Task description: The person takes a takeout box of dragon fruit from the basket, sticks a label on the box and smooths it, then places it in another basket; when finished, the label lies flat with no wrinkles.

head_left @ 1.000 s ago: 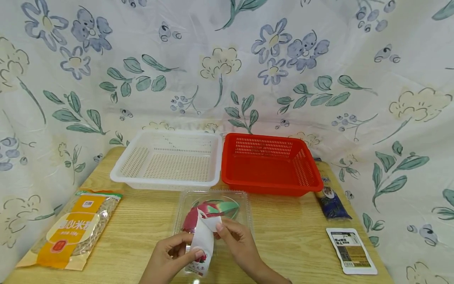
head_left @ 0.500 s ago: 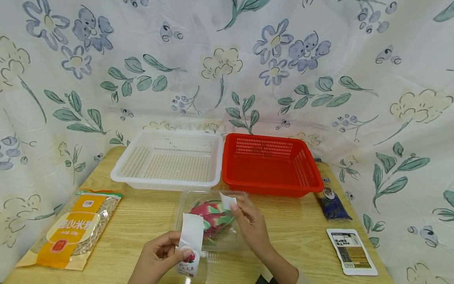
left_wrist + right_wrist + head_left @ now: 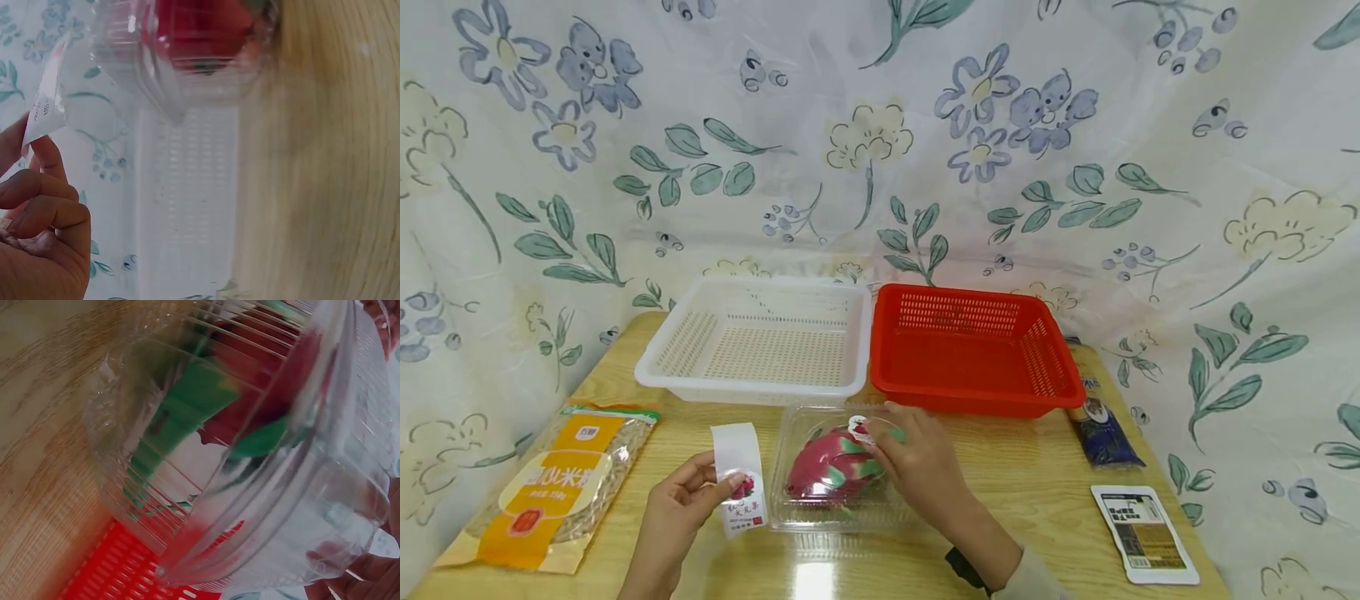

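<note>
A clear plastic clamshell box (image 3: 780, 508) lies at the middle of the table with a pink and green dragon fruit (image 3: 818, 468) inside. My right hand (image 3: 931, 471) is over the box's right part, its fingers holding a small round sticker (image 3: 858, 427) at the lid. In the right wrist view, the right hand's fingers (image 3: 369, 572) show at the far side of the box. My left hand (image 3: 676, 510) pinches a white label strip (image 3: 739, 457) printed with a dragon fruit, left of the box. The strip also shows edge-on in the left wrist view (image 3: 50, 94).
Behind the box stand a white basket (image 3: 752, 389) and a red basket (image 3: 970, 402), side by side. A large orange-banded bag (image 3: 553, 479) lies at the left. At the right are a blue and gold packet (image 3: 1101, 425) and a white-edged pouch (image 3: 1145, 533).
The right hand has parted from the strip with a piece of label and come down to the lid. The left hand has moved left with the strip, off the box.
</note>
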